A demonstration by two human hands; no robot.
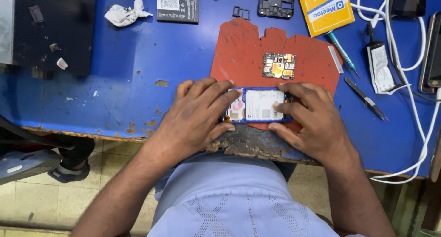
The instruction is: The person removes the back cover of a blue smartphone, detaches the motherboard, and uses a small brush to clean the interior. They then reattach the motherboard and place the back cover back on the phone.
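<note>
Blue-framed opened phone [258, 105], flat, rectangular, glossy battery.

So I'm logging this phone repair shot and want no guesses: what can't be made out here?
Head view only:
- Opened phone: both ends hidden under the left hand and right hand.
- Circuit board: parts too small to tell.
- Dark phone: cut off by the right edge.
- Black frame: cut off by the top edge.

Blue phone frame [257, 120], red mat [243, 53]
</note>
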